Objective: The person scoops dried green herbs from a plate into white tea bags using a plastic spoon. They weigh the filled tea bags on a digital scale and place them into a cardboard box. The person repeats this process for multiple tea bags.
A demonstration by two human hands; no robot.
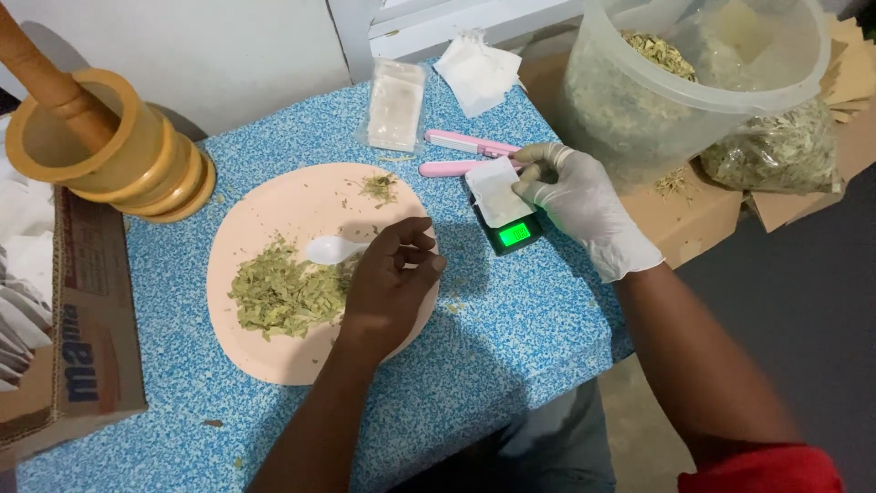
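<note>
My bare left hand (388,278) grips the handle of a white plastic spoon (327,248) over a pink plate (283,351) that carries a heap of dried green leaves (283,294). The spoon's bowl lies at the heap's upper edge. My right hand (577,203), in a white glove, pinches a small white sachet (498,194) resting on a small black pocket scale (511,233) with a lit green display. Both sit on a blue speckled tabletop (493,338).
A wooden mortar with pestle (109,146) stands at the back left, beside a cardboard box (73,347). A pack of white sachets (394,105), a loose sachet (476,73) and a pink tool (465,155) lie behind the scale. A clear tub of dried leaves (675,82) stands at right.
</note>
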